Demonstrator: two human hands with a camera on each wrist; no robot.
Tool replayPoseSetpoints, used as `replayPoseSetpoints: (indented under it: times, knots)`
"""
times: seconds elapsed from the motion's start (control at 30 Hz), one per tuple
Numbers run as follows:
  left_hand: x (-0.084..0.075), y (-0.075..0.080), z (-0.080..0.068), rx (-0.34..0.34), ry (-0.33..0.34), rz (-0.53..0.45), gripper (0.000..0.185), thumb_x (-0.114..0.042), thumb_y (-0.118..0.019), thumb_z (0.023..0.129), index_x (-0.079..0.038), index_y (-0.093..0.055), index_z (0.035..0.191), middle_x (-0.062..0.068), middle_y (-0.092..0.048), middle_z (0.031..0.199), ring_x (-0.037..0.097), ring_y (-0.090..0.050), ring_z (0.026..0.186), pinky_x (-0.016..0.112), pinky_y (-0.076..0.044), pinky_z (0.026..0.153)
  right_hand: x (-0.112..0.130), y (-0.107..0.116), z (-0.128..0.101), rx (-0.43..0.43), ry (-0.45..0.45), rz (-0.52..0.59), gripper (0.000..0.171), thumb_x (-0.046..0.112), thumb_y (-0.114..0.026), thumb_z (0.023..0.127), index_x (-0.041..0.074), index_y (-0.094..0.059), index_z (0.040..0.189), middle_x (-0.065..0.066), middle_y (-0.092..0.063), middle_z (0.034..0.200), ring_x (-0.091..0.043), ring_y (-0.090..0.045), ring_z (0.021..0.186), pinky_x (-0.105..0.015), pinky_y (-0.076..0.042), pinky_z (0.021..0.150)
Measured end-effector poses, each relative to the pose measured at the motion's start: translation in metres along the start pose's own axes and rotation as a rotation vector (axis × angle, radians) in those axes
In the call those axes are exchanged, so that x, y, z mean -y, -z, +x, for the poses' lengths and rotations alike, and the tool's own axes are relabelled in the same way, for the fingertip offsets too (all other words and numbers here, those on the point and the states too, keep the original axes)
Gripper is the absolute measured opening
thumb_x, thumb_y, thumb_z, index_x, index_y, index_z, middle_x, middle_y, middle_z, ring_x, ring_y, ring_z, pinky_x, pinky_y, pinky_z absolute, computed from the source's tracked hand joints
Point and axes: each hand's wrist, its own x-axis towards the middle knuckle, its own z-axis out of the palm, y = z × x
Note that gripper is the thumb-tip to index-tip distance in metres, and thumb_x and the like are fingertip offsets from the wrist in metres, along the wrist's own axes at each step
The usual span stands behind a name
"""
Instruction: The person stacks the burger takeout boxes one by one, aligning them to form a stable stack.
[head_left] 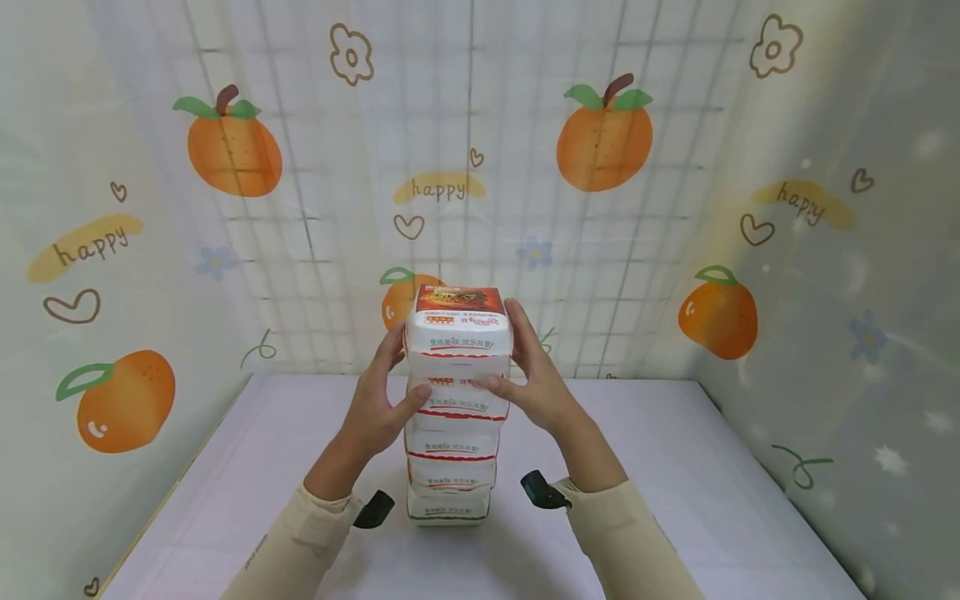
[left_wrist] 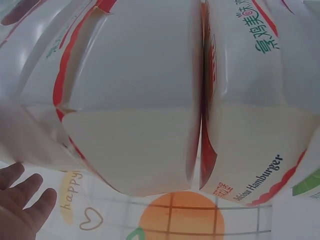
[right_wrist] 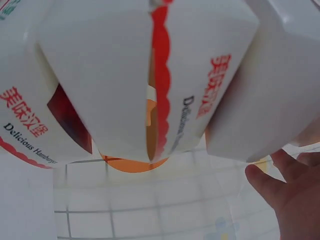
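Note:
Several white paper hamburger boxes stand stacked in a column in the head view. The top box (head_left: 459,325) has a red burger picture on its lid; the second box (head_left: 459,400) sits slightly skewed on the lower boxes (head_left: 452,475). My left hand (head_left: 382,404) grips the upper boxes from the left, thumb across the front of the second box. From the right, my right hand (head_left: 536,375) holds them too, its thumb on the second box's front and its fingers along the top box's side. Both wrist views show fingertips at the far edges of the boxes.
The stack stands on a white table (head_left: 622,467). A pale curtain (head_left: 480,100) printed with oranges hangs behind and at both sides. A small black camera (head_left: 373,509) is on the left wrist, another black camera (head_left: 543,490) on the right.

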Motion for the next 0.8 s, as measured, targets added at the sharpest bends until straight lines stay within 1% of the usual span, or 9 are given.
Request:
replayPoseSetpoints:
  times: [0.1, 0.23, 0.37, 0.43, 0.57, 0.63, 0.7, 0.8]
  knots:
    - [0.0008, 0.0005, -0.0004, 0.001, -0.003, -0.001, 0.079, -0.052, -0.058, 0.092, -0.026, -0.018, 0.155, -0.004, -0.039, 0.149, 0.02, -0.037, 0.134, 0.054, -0.03, 0.107, 0.0009, 0.0001, -0.0003, -0.003, 0.007, -0.012, 0.099, 0.055, -0.067, 0.083, 0.035, -0.003, 0.156, 0.007, -0.02, 0.158, -0.02, -0.021, 0.143, -0.066, -0.021, 0.107]
    - [0.0021, 0.0009, -0.0011, -0.002, 0.002, -0.012, 0.081, -0.053, -0.059, 0.091, -0.025, -0.018, 0.156, -0.003, -0.038, 0.151, 0.021, -0.034, 0.138, 0.053, -0.03, 0.108, 0.0001, 0.0005, -0.0005, -0.004, 0.004, -0.012, 0.099, 0.055, -0.067, 0.083, 0.035, -0.004, 0.156, 0.009, -0.016, 0.159, -0.016, -0.018, 0.144, -0.065, -0.019, 0.108]
    - [0.0025, 0.0016, -0.0029, -0.013, 0.004, -0.012, 0.082, -0.049, -0.06, 0.092, -0.021, -0.017, 0.156, 0.001, -0.035, 0.154, 0.023, -0.03, 0.141, 0.053, -0.031, 0.108, -0.0024, 0.0007, -0.0007, -0.003, 0.014, -0.013, 0.098, 0.052, -0.068, 0.084, 0.034, -0.004, 0.156, 0.007, -0.016, 0.16, -0.017, -0.017, 0.144, -0.065, -0.018, 0.109]
    - [0.0022, 0.0019, -0.0031, -0.016, 0.005, -0.01, 0.082, -0.042, -0.062, 0.092, -0.019, -0.017, 0.156, 0.003, -0.032, 0.155, 0.024, -0.03, 0.141, 0.054, -0.031, 0.108, -0.0034, 0.0005, -0.0013, -0.006, 0.02, -0.02, 0.099, 0.051, -0.068, 0.084, 0.032, -0.004, 0.157, 0.007, -0.017, 0.16, -0.017, -0.017, 0.145, -0.064, -0.017, 0.109]
    - [0.0022, 0.0021, -0.0027, -0.014, 0.012, -0.01, 0.082, -0.021, -0.066, 0.09, -0.01, -0.017, 0.155, 0.01, -0.031, 0.156, 0.027, -0.029, 0.141, 0.058, -0.03, 0.107, -0.0031, -0.0004, -0.002, -0.018, 0.024, -0.03, 0.1, 0.052, -0.068, 0.084, 0.03, -0.003, 0.157, 0.006, -0.019, 0.159, -0.018, -0.017, 0.145, -0.063, -0.017, 0.11]
    - [0.0023, 0.0022, -0.0023, -0.012, 0.013, -0.011, 0.082, -0.015, -0.065, 0.088, -0.006, -0.017, 0.154, 0.013, -0.03, 0.155, 0.028, -0.029, 0.141, 0.059, -0.029, 0.107, -0.0031, -0.0004, -0.0018, -0.026, 0.024, -0.034, 0.101, 0.053, -0.068, 0.083, 0.028, -0.004, 0.157, 0.006, -0.02, 0.159, -0.019, -0.018, 0.144, -0.064, -0.017, 0.109]
    - [0.0028, 0.0023, -0.0021, -0.012, 0.014, -0.008, 0.083, -0.017, -0.066, 0.088, -0.007, -0.017, 0.155, 0.013, -0.03, 0.155, 0.028, -0.029, 0.141, 0.059, -0.029, 0.107, -0.0031, -0.0003, -0.0013, -0.032, 0.023, -0.04, 0.102, 0.053, -0.068, 0.083, 0.026, -0.004, 0.157, 0.006, -0.021, 0.159, -0.019, -0.019, 0.144, -0.064, -0.018, 0.109]
    - [0.0034, 0.0025, -0.0025, -0.014, 0.012, 0.005, 0.083, -0.03, -0.065, 0.091, -0.013, -0.017, 0.156, 0.008, -0.03, 0.156, 0.025, -0.029, 0.141, 0.056, -0.03, 0.107, -0.0039, 0.0001, -0.0013, -0.035, 0.017, -0.045, 0.103, 0.054, -0.068, 0.083, 0.024, -0.004, 0.158, 0.006, -0.021, 0.159, -0.02, -0.019, 0.144, -0.063, -0.018, 0.11]
